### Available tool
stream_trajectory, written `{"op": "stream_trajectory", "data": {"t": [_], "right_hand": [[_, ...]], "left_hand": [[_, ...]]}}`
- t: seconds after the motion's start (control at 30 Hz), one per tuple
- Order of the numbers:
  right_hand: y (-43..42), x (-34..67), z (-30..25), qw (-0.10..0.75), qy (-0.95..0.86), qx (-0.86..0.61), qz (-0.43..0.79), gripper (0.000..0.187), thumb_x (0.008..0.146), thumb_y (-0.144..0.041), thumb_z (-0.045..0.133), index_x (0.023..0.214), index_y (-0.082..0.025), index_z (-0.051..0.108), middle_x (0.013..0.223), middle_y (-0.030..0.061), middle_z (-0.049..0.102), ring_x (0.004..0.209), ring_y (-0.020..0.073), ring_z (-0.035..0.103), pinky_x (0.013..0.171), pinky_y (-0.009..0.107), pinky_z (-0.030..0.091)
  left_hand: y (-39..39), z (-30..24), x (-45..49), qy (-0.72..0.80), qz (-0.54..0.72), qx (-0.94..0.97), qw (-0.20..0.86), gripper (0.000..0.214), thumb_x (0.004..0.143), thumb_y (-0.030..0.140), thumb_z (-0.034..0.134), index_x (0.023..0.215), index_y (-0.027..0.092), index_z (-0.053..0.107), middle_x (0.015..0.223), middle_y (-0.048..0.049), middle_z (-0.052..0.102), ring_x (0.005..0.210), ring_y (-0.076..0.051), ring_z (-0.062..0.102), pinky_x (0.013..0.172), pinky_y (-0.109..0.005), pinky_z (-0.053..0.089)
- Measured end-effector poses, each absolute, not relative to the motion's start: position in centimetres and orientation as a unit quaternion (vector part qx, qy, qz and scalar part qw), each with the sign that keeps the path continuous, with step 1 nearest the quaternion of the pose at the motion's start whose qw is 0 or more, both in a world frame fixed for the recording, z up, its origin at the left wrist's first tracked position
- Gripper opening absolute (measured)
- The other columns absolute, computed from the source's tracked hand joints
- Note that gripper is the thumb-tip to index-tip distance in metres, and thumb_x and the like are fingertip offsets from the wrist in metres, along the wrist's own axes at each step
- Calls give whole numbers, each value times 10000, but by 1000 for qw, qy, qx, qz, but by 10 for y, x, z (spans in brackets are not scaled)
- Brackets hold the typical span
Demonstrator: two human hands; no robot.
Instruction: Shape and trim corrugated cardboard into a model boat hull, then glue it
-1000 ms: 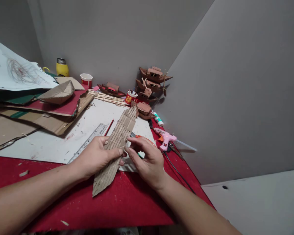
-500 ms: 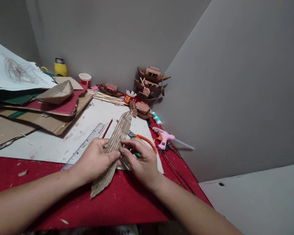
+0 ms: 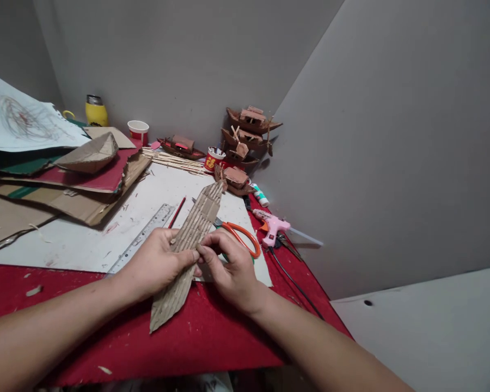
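A long piece of corrugated cardboard (image 3: 198, 220), pointed at its ends and with its ridges showing, is tilted above the near part of the table. My left hand (image 3: 163, 261) is closed around its left edge, thumb lying across the ridges. At its right edge my right hand (image 3: 228, 267) is closed, thumb and forefinger pinched at the cardboard near my left thumb. Whether a loose scrap lies between those fingertips is too small to make out. Orange-handled scissors (image 3: 245, 237) lie behind my right hand. A clear ruler (image 3: 147, 234) and a red pencil (image 3: 177, 212) lie beyond my left hand.
A pink glue gun (image 3: 273, 224) with its cord lies at right by the wall. Several brown model boats (image 3: 253, 122) stand at the back. Stacked cardboard (image 3: 90, 209) fills the left, a small cardboard hull (image 3: 90, 155) on top. Thin sticks (image 3: 175, 160) lie near a red cup (image 3: 214, 159).
The view has shifted slightly. My right hand has moved a little down and left along the cardboard's edge, fingers still pinched. My left hand keeps its hold.
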State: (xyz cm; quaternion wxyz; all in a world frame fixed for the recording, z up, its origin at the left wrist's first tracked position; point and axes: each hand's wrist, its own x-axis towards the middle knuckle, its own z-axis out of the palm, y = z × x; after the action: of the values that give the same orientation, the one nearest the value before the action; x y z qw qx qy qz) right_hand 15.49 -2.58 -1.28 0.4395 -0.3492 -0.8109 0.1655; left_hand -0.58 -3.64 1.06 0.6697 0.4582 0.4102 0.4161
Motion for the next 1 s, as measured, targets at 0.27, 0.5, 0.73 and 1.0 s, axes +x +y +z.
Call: {"op": "stream_trajectory", "data": {"t": [0.27, 0.5, 0.73, 1.0], "right_hand": [[-29, 156, -7, 478, -799, -327, 160, 78, 873, -148, 513, 812, -194, 528, 728, 10, 539, 654, 131, 514, 592, 260, 442], [-36, 161, -4, 489, -826, -222, 170, 92, 839, -115, 531, 799, -195, 547, 695, 30, 567, 668, 159, 551, 591, 296, 468], [-41, 158, -5, 479, -825, -222, 202, 152, 815, -102, 614, 911, -212, 571, 736, 17, 648, 664, 134, 623, 613, 252, 521], [-31, 159, -5, 479, -804, -318, 151, 218, 836, -111, 594, 1037, -194, 610, 815, 47, 657, 684, 133, 603, 614, 261, 517]], "left_hand": [[-35, 16, -11, 414, 430, 452, 663, 186, 649, 246, 730, 778, 128, 665, 622, -26, 692, 523, -143, 613, 530, -236, 487], [-24, 18, -18, 421, 462, 405, 667, 218, 693, 267, 708, 832, 122, 624, 660, -40, 676, 545, -143, 616, 528, -251, 502], [-25, 19, -17, 418, 430, 388, 700, 209, 720, 252, 665, 868, 119, 602, 679, -46, 682, 511, -153, 610, 481, -289, 523], [-29, 17, -15, 407, 419, 424, 692, 204, 618, 217, 756, 765, 124, 649, 631, -15, 690, 533, -124, 620, 540, -216, 497]]}}
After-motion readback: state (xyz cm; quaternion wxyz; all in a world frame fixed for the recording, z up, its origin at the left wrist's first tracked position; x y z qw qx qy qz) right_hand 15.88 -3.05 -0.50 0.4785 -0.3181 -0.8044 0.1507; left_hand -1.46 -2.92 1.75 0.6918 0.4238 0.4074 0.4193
